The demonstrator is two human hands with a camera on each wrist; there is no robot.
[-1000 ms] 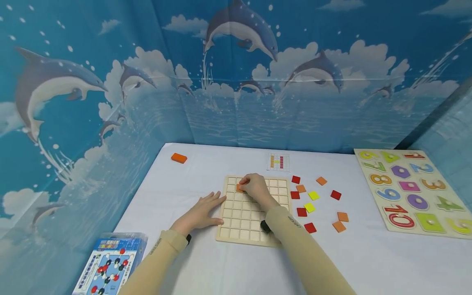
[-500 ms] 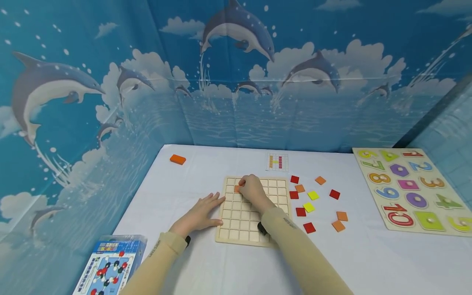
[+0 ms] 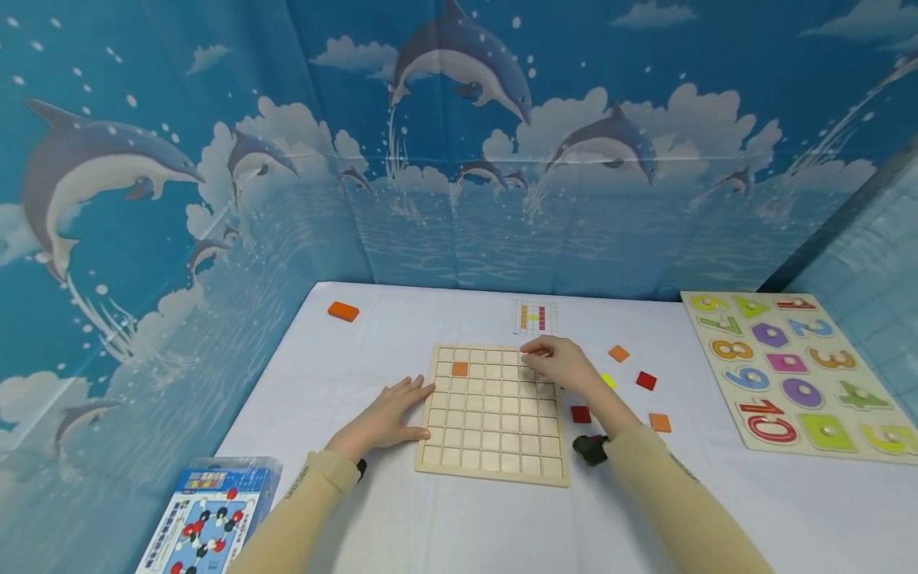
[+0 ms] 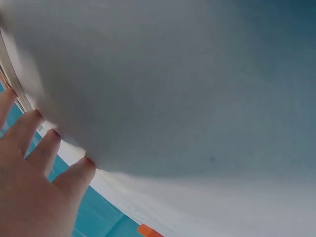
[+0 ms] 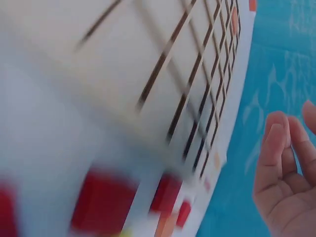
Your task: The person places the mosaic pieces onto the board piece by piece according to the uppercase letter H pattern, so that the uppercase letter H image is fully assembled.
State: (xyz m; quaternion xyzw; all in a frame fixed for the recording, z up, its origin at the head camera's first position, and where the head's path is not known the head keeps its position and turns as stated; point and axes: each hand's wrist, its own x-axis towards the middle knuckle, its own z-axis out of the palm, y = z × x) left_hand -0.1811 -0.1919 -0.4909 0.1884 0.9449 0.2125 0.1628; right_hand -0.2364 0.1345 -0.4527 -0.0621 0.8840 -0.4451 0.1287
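A cream wooden number board at right says "10". The right grip, loosely bent, has left the flat orange square tile on the pale wooden grid, mid-frame; the left grip spreads wide.

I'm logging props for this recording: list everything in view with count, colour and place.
grid board: one, pale wood, table centre
placed tile: one, orange, grid's second row from far edge, second column from left
loose tiles: at least five, red, orange, yellow, right of board
pattern card: one, white with coloured squares, behind board
block: one, orange, far left
number puzzle: one, multicoloured, right
molecule-picture box: one, blue and white, near left
table: one, white, centre
dolphin backdrop: one, blue, behind table
sleeves: two, beige, forearms
left hand: one, bare, board's left edge
right hand: one, bare, board's far right corner
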